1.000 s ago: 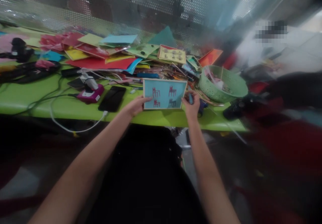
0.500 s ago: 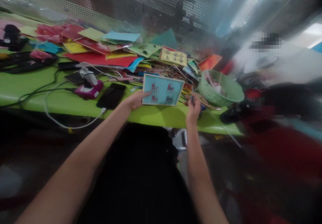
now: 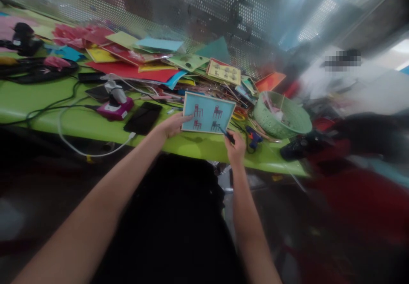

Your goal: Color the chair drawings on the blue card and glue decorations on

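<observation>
My left hand (image 3: 174,124) grips the left edge of a light-blue card (image 3: 207,113) with a pale border, held tilted above the table's front edge. Several chair drawings are on it, mostly red, with a darker one at lower right. In my right hand (image 3: 235,144) is a slim dark pen (image 3: 228,136), pinched in the fingers. Its tip is at the dark chair; whether it touches the card I cannot tell. A blue glue gun (image 3: 254,136) lies on the table just right of that hand.
The green table (image 3: 153,142) bears a pile of coloured paper (image 3: 134,70), a black phone (image 3: 142,118), a purple power adapter (image 3: 115,108) with cables, and a green basket (image 3: 281,120). A black camera (image 3: 292,150) sits at the right edge. Another person (image 3: 345,79) is at far right, blurred.
My right hand has moved left from beside the card to its lower right corner, bringing the pen tip over the dark chair. The glue gun behind it is now uncovered.
</observation>
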Available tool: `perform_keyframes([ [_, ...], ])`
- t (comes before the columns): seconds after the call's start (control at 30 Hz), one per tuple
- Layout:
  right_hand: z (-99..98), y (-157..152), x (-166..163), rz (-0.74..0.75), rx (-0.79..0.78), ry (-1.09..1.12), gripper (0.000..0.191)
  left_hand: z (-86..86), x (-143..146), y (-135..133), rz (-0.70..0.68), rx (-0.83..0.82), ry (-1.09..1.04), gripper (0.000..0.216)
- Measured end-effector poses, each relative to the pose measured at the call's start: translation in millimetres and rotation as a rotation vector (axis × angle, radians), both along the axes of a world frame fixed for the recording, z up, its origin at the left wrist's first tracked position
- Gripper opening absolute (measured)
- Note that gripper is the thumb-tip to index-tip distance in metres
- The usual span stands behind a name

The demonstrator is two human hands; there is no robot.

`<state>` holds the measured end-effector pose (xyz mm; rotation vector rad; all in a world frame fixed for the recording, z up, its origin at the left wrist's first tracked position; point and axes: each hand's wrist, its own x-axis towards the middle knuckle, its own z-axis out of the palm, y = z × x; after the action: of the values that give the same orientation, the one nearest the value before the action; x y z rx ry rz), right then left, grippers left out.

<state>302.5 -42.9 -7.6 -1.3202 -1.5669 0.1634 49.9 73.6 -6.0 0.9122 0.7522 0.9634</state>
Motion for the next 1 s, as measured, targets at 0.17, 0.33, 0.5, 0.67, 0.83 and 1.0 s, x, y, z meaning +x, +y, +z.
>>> perform_keyframes([
  [0.17,9.2,12.7,-23.2,0.121,-0.066,-0.137,0.025,-1.7,-0.1,0.7,-0.019,0.019,-0.02,0.025],
  [0.33,8.7,19.9,-32.1,0.177,-0.122,-0.122,0.027,0.4,0.6,-0.7,-0.024,0.014,-0.024,0.024],
  [0.5,5.6,20.2,-31.8,0.154,-0.102,-0.102,0.022,1.7,0.9,-3.0,-0.04,0.017,-0.027,0.032],
  [0.67,1.6,25.5,-42.1,0.141,-0.078,-0.053,0.019,3.2,0.5,-4.9,-0.051,0.019,-0.022,0.026],
  [0.83,-4.9,30.1,-41.2,0.131,-0.106,0.002,0.018,2.3,0.4,-4.5,-0.024,0.0,-0.025,0.023],
  [1.0,-3.0,28.2,-38.6,0.12,-0.114,-0.032,0.015,1.0,1.3,-4.6,-0.021,-0.004,-0.053,0.02],
])
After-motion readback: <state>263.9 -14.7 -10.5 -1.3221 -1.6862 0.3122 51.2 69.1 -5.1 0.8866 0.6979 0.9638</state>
